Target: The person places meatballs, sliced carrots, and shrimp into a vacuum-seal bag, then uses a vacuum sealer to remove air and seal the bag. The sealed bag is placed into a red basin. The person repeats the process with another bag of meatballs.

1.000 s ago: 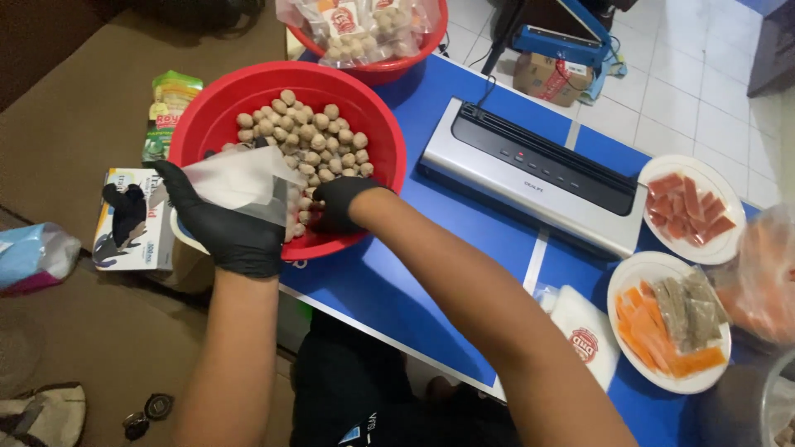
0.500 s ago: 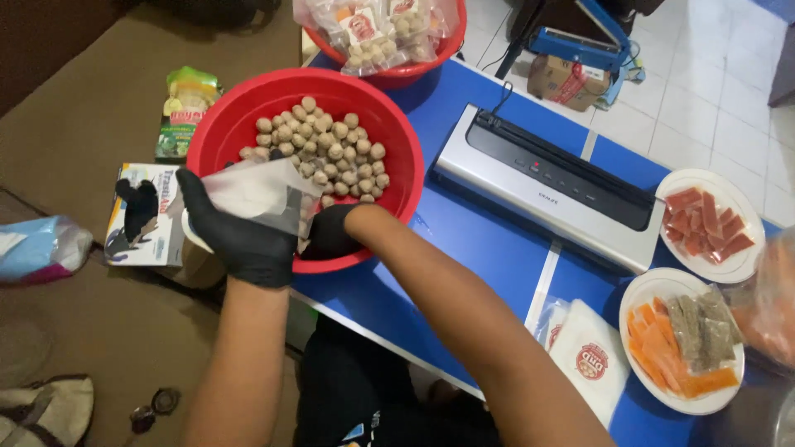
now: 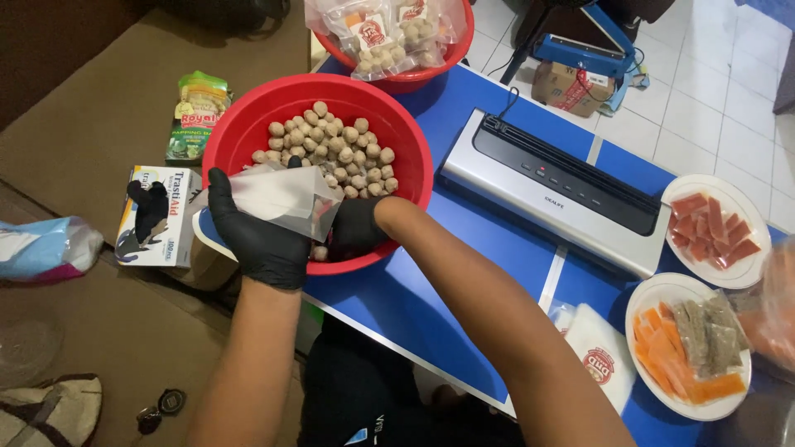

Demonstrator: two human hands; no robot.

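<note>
A clear plastic pouch [image 3: 281,199] is held open over the near rim of the red basin [image 3: 248,116]. Sealed clear bags with red-and-white labels [image 3: 385,33] are piled in the second red basin at the top. A white box with a black glove picture [image 3: 153,217] is seen left of the surface, and a green-and-yellow packet [image 3: 195,116] lies beyond it. A stack of white pouches with a round red label [image 3: 600,360] lies on the blue surface [image 3: 414,306]. A brown carton [image 3: 571,87] stands on the floor.

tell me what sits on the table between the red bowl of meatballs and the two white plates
The grey-and-black vacuum sealer lies there on the blue table, between the red bowl and the white plates, as the head view shows.
</note>
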